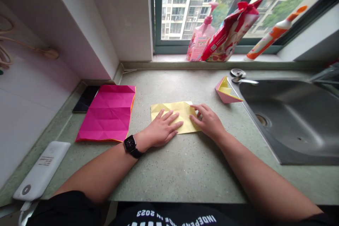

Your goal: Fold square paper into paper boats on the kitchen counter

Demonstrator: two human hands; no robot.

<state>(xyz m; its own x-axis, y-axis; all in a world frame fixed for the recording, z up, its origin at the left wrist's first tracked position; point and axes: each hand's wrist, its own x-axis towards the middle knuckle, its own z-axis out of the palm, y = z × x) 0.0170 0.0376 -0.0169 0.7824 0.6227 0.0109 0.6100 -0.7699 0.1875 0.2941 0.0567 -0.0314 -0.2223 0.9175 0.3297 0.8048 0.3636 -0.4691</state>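
Observation:
A sheet of yellow folding paper (184, 126), creased and doubled into a wide rectangle, lies on the counter in front of me. Across its left part my left hand (164, 129) is laid flat with the fingers spread, pressing it down. At the paper's right end is my right hand (208, 120); its curled fingers and thumb hold the edge near the upper right corner. A narrow white strip shows along the top edge beside the right fingertips. Part of the paper is hidden under both hands.
Left are creased magenta paper sheets (108, 113), a dark phone-like slab (86, 99) and a white power bank (43, 169). A folded pink-and-yellow paper boat (228, 93) sits by the steel sink (299, 120). A pump bottle (201, 39), red bag (229, 35) and orange-white bottle (270, 39) stand on the sill.

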